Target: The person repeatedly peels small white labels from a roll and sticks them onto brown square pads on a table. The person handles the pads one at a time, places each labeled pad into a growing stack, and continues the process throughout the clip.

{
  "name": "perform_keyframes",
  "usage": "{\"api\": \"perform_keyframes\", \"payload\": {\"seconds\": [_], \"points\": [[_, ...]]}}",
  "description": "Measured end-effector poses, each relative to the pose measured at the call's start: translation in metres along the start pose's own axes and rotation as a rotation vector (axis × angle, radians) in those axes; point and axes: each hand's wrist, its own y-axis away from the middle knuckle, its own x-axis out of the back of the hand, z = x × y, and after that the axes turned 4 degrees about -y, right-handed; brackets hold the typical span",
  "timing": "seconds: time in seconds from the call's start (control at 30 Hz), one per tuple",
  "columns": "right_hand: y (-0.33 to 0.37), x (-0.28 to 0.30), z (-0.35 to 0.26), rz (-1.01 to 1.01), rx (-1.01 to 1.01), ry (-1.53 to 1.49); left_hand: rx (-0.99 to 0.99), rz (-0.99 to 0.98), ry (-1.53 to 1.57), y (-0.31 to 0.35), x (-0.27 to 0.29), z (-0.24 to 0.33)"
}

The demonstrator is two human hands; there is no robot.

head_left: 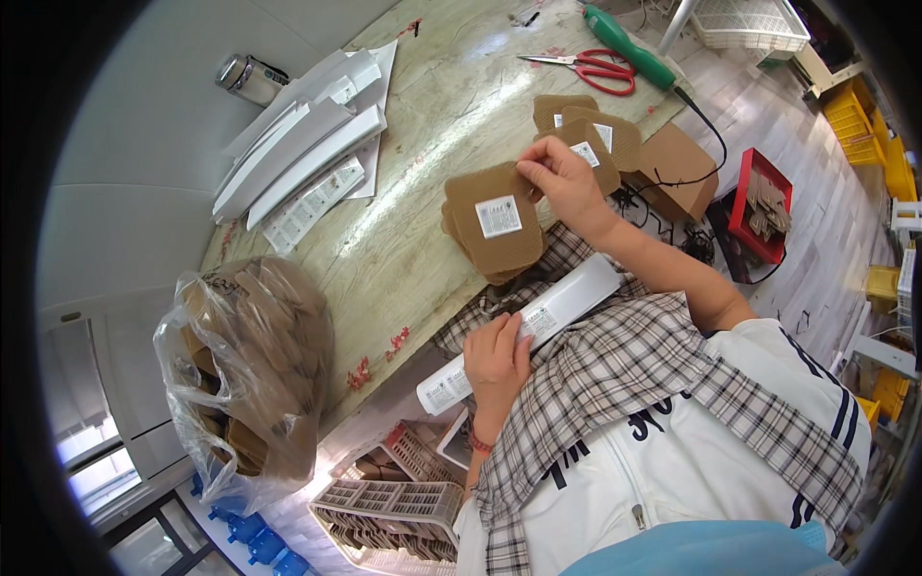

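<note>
Right hand (567,182) pinches the top edge of a brown card (492,223) bearing a white label, topmost of a stack at the table (423,144) edge. Left hand (497,360) is closed around a long white strip (538,322) on the lap. More labelled cards (605,134) beyond; red scissors (595,69) farther; bag (245,370) of cards left

The pale, marbled surface (432,144) carries a stack of brown card pieces with white labels (495,226) near its front edge, more labelled brown pieces (591,130) beside it, red scissors (595,69), a green tool (629,46), white strips and sheets (303,149) and a clear bag of brown pieces (254,365).
</note>
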Motion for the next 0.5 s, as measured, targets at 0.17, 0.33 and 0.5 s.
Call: {"api": "perform_keyframes", "payload": {"seconds": [0.17,0.33,0.5], "points": [[-0.03,0.033,-0.01,0.09,0.044,0.095,0.075,-0.042,0.02,0.006,-0.007,-0.006],[-0.081,0.09,0.02,0.175,0.116,0.257,0.108,-0.094,0.043,0.0,-0.019,-0.01],[-0.089,0.106,0.028,0.118,0.181,0.515,0.03,-0.074,0.156,-0.024,-0.011,-0.002]]}}
